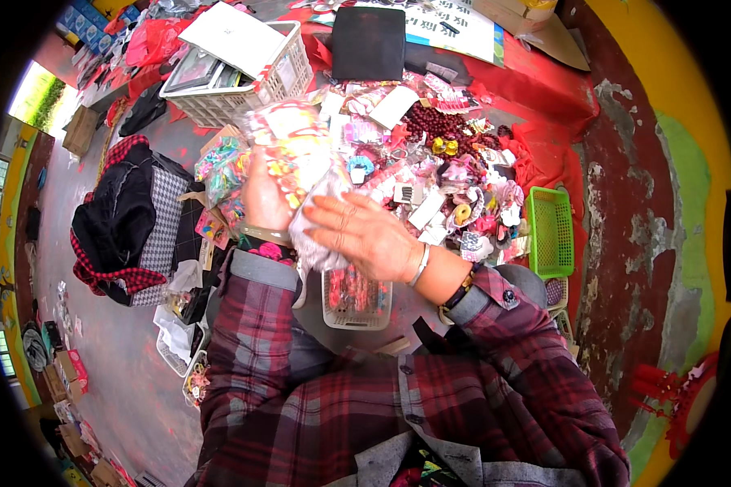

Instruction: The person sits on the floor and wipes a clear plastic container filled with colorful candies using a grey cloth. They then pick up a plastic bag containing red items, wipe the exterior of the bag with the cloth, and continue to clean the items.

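A clear plastic bag (294,134) filled with small yellow, pink and orange pieces is gripped in my left hand (264,199), thumb up along its side. Against the lower part of that bag rests a pale grey-white soft bundle (321,243), possibly cloth or another pouch. My right hand (369,235) lies over this bundle, its fingers stretched out and slightly apart; its thumb is hidden. Just left of my left hand is another plastic bag (223,174) with green and multicoloured contents. Below my hands stands a white basket (357,321) holding red packed pieces.
Hair ties and trinkets (439,162) pile on the red-covered table. A white crate (280,77) stands behind left, a black flat case (369,45) at the back. The green basket (551,235) is at right, near the peeling wall (633,211). Left lies a black jacket (114,211).
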{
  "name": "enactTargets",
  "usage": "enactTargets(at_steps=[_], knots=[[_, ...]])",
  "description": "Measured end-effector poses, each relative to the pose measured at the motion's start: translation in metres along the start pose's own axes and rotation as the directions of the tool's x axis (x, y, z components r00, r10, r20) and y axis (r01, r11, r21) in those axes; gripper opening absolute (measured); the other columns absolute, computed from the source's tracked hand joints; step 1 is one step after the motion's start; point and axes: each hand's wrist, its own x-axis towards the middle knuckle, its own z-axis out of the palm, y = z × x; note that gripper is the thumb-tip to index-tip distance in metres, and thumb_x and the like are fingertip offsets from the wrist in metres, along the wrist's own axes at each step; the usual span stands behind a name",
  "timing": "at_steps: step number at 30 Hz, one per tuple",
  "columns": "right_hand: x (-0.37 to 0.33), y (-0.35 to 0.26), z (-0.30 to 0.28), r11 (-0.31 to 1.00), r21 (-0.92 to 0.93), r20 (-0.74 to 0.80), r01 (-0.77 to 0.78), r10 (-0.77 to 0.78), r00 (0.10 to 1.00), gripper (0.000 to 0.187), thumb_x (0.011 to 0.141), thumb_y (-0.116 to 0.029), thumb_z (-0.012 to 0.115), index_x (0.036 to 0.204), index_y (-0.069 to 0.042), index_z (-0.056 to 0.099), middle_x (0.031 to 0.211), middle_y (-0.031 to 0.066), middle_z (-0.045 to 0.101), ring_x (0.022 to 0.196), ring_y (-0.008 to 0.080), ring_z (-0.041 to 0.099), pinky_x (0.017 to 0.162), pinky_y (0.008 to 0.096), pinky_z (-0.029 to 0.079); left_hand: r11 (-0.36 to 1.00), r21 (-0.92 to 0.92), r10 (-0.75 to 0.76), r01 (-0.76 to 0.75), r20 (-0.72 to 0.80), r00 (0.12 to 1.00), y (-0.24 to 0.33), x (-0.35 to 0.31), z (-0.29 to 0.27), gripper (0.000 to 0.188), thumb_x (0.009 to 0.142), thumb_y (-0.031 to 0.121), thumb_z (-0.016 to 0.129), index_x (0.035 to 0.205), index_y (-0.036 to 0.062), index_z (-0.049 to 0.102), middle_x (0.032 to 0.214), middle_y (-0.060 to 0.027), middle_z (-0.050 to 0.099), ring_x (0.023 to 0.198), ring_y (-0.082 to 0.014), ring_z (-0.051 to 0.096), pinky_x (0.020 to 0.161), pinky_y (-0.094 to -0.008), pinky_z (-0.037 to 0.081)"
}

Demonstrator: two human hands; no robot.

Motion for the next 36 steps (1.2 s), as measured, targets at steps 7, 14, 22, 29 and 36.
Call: enactTargets(at_steps=[7,14,22,29,36], knots=[[0.011,0.060,-0.027,0.962,-0.174,-0.438,-0.208,0.114,0.892,0.044,0.068,0.003,0.061,0.112,-0.002,0.059,0.121,0.0176,0.057,0.118,0.0330,0.052,0.095,0.0433,0.041,0.967,0.078,-0.251,0.243,0.131,0.959,-0.052,-0.028,0.035,0.044,0.101,0.035,0.033,0.130,0.0032,0.044,0.125,-0.0100,0.054,0.113,-0.0219,0.055,0.098,-0.0375,0.044],[0.010,0.015,-0.002,1.000,-0.008,-0.183,0.003,-0.004,0.983,0.048,0.064,0.002,0.063,0.112,-0.004,0.060,0.123,0.0150,0.057,0.117,0.0312,0.052,0.099,0.0426,0.039,0.963,0.027,-0.269,0.268,0.177,0.947,-0.028,0.001,-0.018,0.054,0.098,0.045,0.034,0.121,-0.0007,0.050,0.109,-0.0111,0.061,0.097,-0.0220,0.061,0.087,-0.0381,0.050],[-0.004,0.002,-0.006,0.986,0.097,-0.108,0.139,-0.128,0.986,0.030,0.063,-0.001,0.061,0.092,-0.006,0.067,0.101,0.0115,0.066,0.098,0.0268,0.062,0.087,0.0408,0.046,0.980,-0.045,0.191,-0.192,-0.014,0.981,0.019,0.002,-0.005,0.057,0.099,0.045,0.030,0.131,-0.0003,0.042,0.125,-0.0177,0.054,0.111,-0.0336,0.055,0.096,-0.0492,0.043],[-0.005,0.046,-0.051,0.560,0.527,0.110,-0.640,0.701,0.704,0.043,0.092,-0.036,0.052,0.116,-0.001,0.058,0.091,0.0059,0.066,0.074,0.0108,0.057,0.069,0.0246,0.046,0.998,-0.060,0.021,-0.010,0.190,0.981,0.011,0.005,-0.007,0.055,0.097,0.045,0.034,0.125,-0.0008,0.047,0.116,-0.0180,0.059,0.101,-0.0311,0.061,0.086,-0.0456,0.050],[-0.021,0.057,-0.036,0.178,0.788,0.376,-0.589,0.618,0.690,0.036,0.087,-0.024,0.066,0.113,0.001,0.062,0.100,0.0050,0.066,0.087,0.0126,0.060,0.079,0.0279,0.048,0.955,0.066,-0.296,0.289,0.184,0.937,-0.049,-0.001,0.016,0.057,0.098,0.045,0.034,0.131,0.0003,0.041,0.118,-0.0181,0.056,0.101,-0.0286,0.060,0.085,-0.0430,0.050]])
